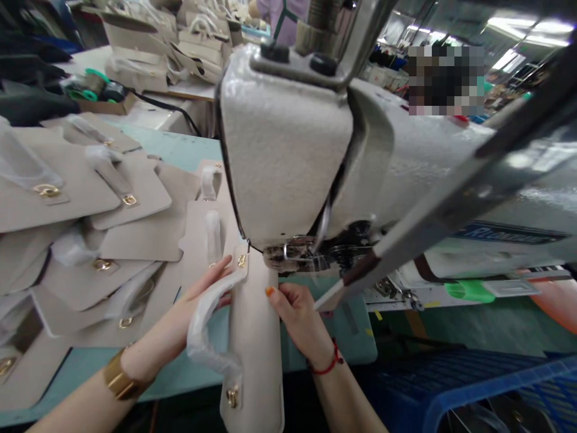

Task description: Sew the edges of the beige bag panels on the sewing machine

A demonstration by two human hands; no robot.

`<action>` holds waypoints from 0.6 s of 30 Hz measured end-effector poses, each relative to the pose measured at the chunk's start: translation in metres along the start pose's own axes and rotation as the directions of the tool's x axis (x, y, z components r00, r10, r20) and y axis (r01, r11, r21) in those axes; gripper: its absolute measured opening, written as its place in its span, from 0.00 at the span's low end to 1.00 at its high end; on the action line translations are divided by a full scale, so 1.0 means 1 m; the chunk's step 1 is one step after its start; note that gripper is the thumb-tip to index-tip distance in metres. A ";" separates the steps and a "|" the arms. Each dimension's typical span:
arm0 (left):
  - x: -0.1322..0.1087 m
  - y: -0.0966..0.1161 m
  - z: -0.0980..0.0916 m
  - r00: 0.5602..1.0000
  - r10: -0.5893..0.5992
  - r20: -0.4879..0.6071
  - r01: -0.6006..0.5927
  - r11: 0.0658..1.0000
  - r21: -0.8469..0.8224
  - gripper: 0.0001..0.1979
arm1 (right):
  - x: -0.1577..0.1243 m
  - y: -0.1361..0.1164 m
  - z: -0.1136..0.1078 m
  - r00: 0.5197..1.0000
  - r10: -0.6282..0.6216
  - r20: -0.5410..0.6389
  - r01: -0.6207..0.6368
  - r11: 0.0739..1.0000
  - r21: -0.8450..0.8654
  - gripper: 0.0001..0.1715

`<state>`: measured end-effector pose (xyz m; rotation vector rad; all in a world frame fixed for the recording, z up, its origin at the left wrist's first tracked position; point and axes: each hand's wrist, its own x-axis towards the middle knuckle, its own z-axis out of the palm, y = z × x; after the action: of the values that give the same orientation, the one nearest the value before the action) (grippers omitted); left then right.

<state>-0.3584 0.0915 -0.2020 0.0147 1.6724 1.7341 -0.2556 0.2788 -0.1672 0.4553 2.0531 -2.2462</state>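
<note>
A beige bag panel [255, 337] with a plastic-wrapped handle [205, 328] and gold rings lies under the head of a white sewing machine [288, 150]. My left hand [198, 300] grips the panel's left edge near the top gold ring, fingers curled round it. My right hand [295, 313], with a red string bracelet at the wrist, pinches the panel's right edge just below the needle area [297, 252]. A gold cuff sits on my left wrist.
Several beige panels with gold fittings [90, 228] are piled on the pale green table [180, 150] to the left. More stacked bag parts [180, 54] and thread spools [90, 87] sit at the back. A blue crate [451, 391] stands lower right.
</note>
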 end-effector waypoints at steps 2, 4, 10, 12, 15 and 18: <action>-0.003 -0.005 0.002 0.999 0.052 0.004 -0.052 0.998 0.020 0.37 | -0.004 0.002 0.001 1.000 0.014 0.000 -0.014 1.000 0.012 0.25; -0.001 -0.002 0.008 0.993 0.112 -0.030 -0.107 0.987 0.119 0.40 | -0.007 0.003 0.002 1.000 0.017 -0.011 -0.017 1.000 0.006 0.25; 0.011 0.026 0.037 0.965 0.259 0.050 -0.261 0.912 0.317 0.31 | -0.023 0.005 0.000 1.000 0.010 0.008 -0.009 0.989 -0.150 0.26; 0.011 0.033 0.044 0.953 0.289 0.090 -0.302 0.884 0.357 0.23 | -0.038 0.000 -0.007 0.998 0.030 0.055 -0.020 0.983 -0.183 0.26; 0.009 0.036 0.050 0.947 0.311 0.081 -0.318 0.875 0.364 0.18 | -0.071 -0.025 -0.040 0.996 -0.067 -0.060 0.053 0.976 -0.210 0.21; 0.010 0.036 0.054 0.934 0.344 0.091 -0.355 0.886 0.298 0.20 | -0.097 -0.079 -0.103 0.572 -0.517 -0.636 0.198 0.840 -0.505 0.14</action>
<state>-0.3576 0.1465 -0.1666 0.5218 1.9934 1.6862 -0.1646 0.3737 -0.0733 1.1996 3.1984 -1.8819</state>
